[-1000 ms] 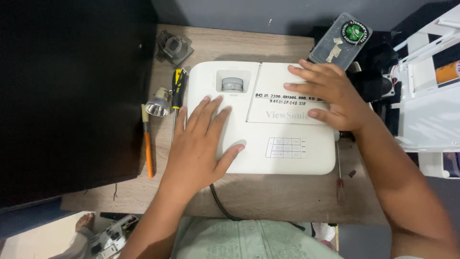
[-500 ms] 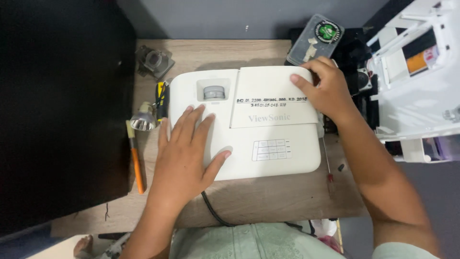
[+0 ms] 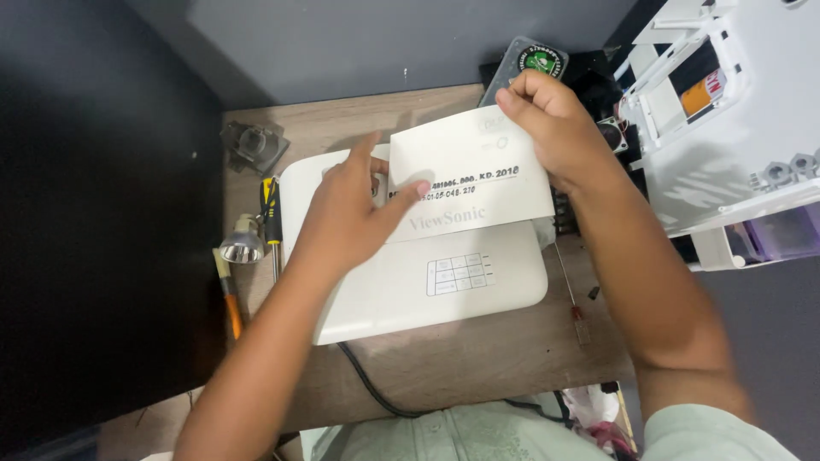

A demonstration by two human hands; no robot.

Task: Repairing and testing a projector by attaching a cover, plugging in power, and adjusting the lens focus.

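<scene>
On the small wooden table (image 3: 478,358) sits a white plastic projector with rounded corners (image 3: 401,290), lying flat and taking up most of the tabletop, a grid of pale buttons on the near part of its top. Its flat white rectangular cover panel (image 3: 478,175) is lifted off the casing at the far right and tilted up. The right hand (image 3: 559,128) grips that panel at its upper right corner, fingers curled over the edge. The left hand (image 3: 346,218) is spread loosely, the palm resting on the projector's top and a fingertip touching the panel's left edge; it grasps nothing.

Just left of the projector lie a yellow-and-black handled screwdriver (image 3: 272,213), a shiny silver reflector lamp (image 3: 242,246) and an orange-handled tool (image 3: 229,299); farther back a small grey metal lens block (image 3: 254,145) sits by itself. A thin red-tipped screwdriver (image 3: 571,294) lies to the right of the casing, and a black cable (image 3: 367,384) runs out from under its near edge. Off to the right stands a white plastic housing with open slots (image 3: 726,128).
</scene>
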